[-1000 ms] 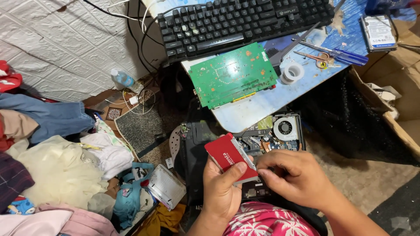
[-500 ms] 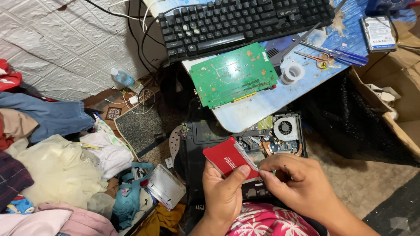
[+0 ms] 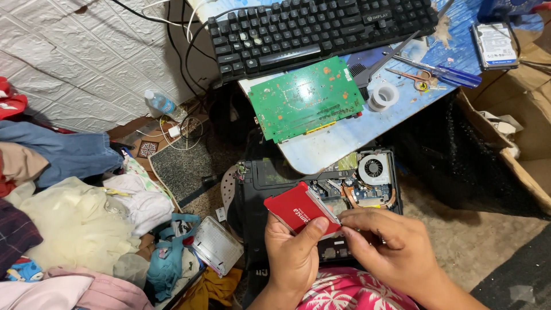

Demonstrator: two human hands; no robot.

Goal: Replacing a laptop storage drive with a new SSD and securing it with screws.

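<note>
Your left hand (image 3: 295, 255) grips a flat red drive (image 3: 299, 208) from below, thumb pressed across its near face, holding it tilted above the opened laptop (image 3: 321, 178). Your right hand (image 3: 396, 247) pinches the drive's right edge between thumb and forefinger. Just beyond, the laptop's round fan (image 3: 374, 168) sits exposed at its right. Farther off, a green circuit board (image 3: 307, 97) lies on the blue table (image 3: 338, 143), beside a tape roll (image 3: 384, 95), with a black keyboard (image 3: 321, 26) behind.
</note>
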